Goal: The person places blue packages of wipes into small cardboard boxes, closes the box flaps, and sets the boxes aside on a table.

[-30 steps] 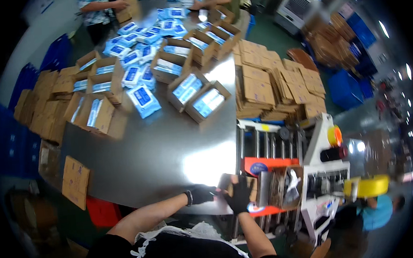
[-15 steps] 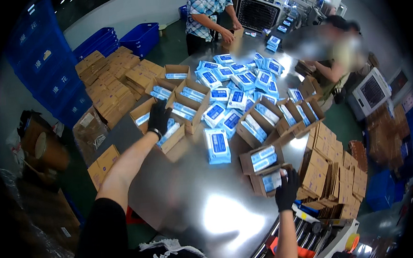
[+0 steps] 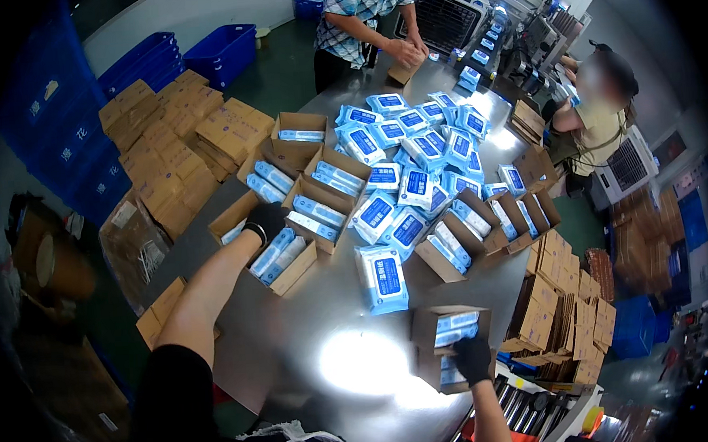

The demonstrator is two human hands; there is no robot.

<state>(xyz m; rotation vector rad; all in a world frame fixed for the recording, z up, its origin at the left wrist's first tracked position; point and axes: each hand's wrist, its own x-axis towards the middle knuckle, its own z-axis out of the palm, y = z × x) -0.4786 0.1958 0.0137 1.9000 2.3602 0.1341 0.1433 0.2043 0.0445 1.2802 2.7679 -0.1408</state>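
Left hand (image 3: 266,221) grips an open carton (image 3: 279,254) left of centre, right hand (image 3: 472,358) clasps a filled carton (image 3: 451,346) at lower right — keep both level, packs (image 3: 456,326) seated.

left hand (image 3: 266,221): gloved in black, laid on the rim of an open carton (image 3: 279,256) filled with blue packs.
right hand (image 3: 472,358): gloved, closed on a carton (image 3: 450,328) at the table's near edge.
table (image 3: 296,338): steel, covered with blue packs (image 3: 382,278).

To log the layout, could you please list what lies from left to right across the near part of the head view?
Left hand on an open carton → loose blue wipes pack → right hand on a filled carton → flat cartons stack.
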